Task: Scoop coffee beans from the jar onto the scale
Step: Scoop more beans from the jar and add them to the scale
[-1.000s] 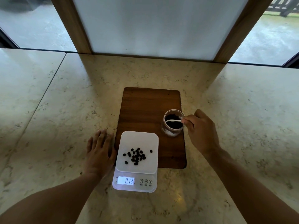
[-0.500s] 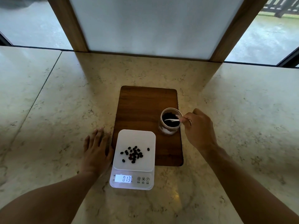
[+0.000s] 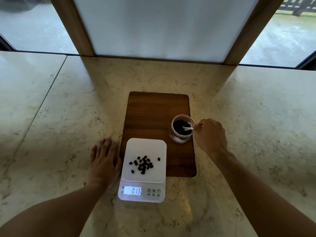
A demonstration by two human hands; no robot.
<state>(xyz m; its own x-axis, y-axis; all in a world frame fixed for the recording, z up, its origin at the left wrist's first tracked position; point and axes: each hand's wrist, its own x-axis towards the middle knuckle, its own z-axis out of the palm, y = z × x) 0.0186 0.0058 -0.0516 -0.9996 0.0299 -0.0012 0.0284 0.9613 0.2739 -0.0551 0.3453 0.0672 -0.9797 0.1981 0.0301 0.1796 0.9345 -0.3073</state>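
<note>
- My right hand [image 3: 211,136] pinches a white spoon [image 3: 187,128] dipped into the jar [image 3: 182,129] on the wooden board [image 3: 158,113]
- My left hand [image 3: 104,161] lies flat, fingers spread, on the counter [image 3: 59,117] beside the scale [image 3: 142,170]
- Coffee beans [image 3: 142,164] sit on its platform; display reads 013

Home-like counter: marble countertop [image 3: 68,108], wood-framed window [image 3: 159,26], wooden board [image 3: 153,113].

The desk [image 3: 68,108] was pale cream marble, mottled with grey-brown veins and flecks. On it lay a dark walnut-brown board [image 3: 157,113] with fine wood grain. The scale [image 3: 144,170] was plain white, its display [image 3: 133,190] glowing pale blue-white with dark digits. The coffee beans [image 3: 142,164] scattered on it were near-black brown, like the ones in the clear glass jar [image 3: 182,130]. At three o'clock of the jar's mouth, a small white spoon [image 3: 187,128] showed against them.
</note>
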